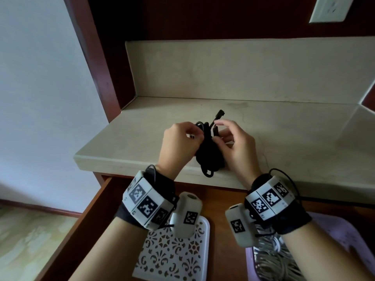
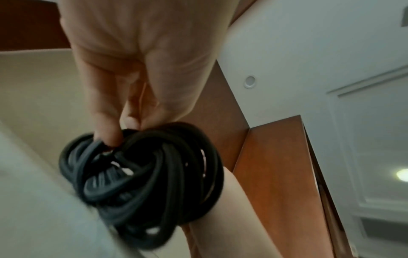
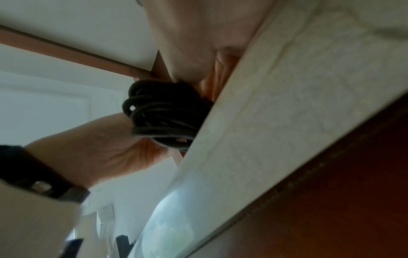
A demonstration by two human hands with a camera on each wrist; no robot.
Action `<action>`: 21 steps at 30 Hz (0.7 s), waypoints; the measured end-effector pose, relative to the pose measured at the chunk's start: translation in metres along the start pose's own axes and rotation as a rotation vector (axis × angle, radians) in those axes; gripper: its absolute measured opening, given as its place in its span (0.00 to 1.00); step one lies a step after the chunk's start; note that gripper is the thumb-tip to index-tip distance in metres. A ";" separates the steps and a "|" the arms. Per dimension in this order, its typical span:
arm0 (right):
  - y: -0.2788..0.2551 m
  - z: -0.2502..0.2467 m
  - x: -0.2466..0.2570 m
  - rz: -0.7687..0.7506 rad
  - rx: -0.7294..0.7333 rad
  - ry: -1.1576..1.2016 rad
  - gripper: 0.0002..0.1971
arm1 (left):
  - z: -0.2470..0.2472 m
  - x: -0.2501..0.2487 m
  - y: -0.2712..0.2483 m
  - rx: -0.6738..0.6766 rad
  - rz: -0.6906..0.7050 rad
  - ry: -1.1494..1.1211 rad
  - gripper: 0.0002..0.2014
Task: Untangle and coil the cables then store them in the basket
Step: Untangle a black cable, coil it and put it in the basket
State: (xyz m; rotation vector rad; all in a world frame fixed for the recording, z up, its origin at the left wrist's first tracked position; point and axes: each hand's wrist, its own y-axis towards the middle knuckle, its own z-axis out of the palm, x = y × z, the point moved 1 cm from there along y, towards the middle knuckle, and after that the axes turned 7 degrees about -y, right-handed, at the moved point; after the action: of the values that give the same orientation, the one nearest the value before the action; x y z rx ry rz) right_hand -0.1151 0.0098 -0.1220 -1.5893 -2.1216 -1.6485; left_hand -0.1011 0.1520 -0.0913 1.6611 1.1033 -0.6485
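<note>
A bundle of black cable [image 1: 207, 153] is held between both hands just above the front of the pale stone counter [image 1: 284, 134]. My left hand [image 1: 180, 138] grips the coil's left side, fingers hooked into its loops [image 2: 141, 167]. My right hand [image 1: 233, 140] pinches strands on the right side, near a plug end [image 1: 220, 114] that sticks up behind the fingers. In the right wrist view the coil [image 3: 163, 113] sits by the counter's edge. A lilac basket [image 1: 345, 236] in the open drawer at lower right holds white cables [image 1: 272, 258].
An open wooden drawer [image 1: 85, 230] lies below the counter's front edge. A white tray with a cut-out pattern [image 1: 172, 252] sits in it on the left of the basket. A backsplash and a dark wooden frame close off the counter behind and at left.
</note>
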 end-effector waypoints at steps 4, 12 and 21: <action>-0.002 -0.003 0.004 0.097 -0.025 0.148 0.09 | -0.001 -0.017 0.011 0.129 0.077 0.296 0.07; 0.003 -0.006 0.006 0.067 0.107 0.240 0.13 | -0.011 -0.015 0.032 0.322 -0.039 0.516 0.10; 0.018 -0.012 0.002 -0.027 0.233 0.038 0.07 | -0.019 -0.006 0.031 0.448 -0.194 0.140 0.05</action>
State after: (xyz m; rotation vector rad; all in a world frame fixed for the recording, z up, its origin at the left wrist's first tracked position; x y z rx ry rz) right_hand -0.1098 0.0011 -0.1027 -1.4555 -2.2285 -1.3661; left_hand -0.0778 0.1650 -0.0659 2.0175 1.2977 -0.9703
